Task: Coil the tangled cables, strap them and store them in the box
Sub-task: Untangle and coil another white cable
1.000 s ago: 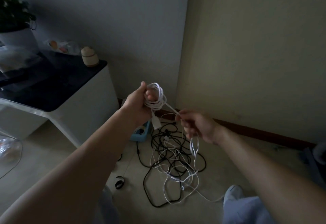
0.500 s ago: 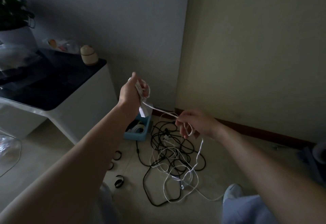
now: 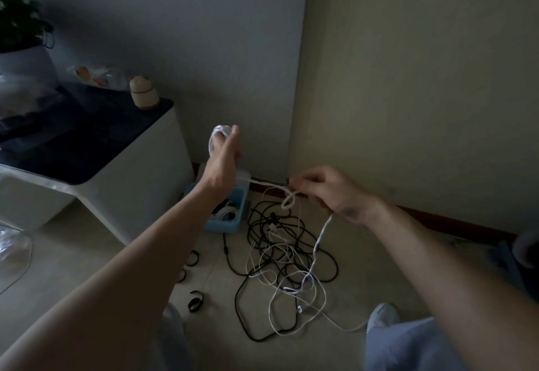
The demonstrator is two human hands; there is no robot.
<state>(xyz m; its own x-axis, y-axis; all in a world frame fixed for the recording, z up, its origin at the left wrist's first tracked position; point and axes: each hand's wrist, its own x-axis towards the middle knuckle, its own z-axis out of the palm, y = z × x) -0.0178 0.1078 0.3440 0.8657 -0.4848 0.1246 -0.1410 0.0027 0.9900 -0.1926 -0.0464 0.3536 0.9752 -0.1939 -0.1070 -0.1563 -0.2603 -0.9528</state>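
Head view showed the left hand point(image 3: 224, 163), grip closed round the white cable coil point(image 3: 218, 132), rolled over since a second before for another wrap, the right hand point(image 3: 329, 192) pinching the strand point(image 3: 264, 183) trailing to the floor tangle point(image 3: 280, 257), coiling apparently unfinished.

The box point(image 3: 233, 226) sits on the floor point(image 3: 73, 242), cables point(image 3: 226, 213) in it. Right of the box lies the tangle point(image 3: 280, 254); before the box, the straps point(image 3: 194, 304); left of it, the cabinet point(image 3: 140, 184), with a jar point(image 3: 143, 96) and plant point(image 3: 20, 26) on top.
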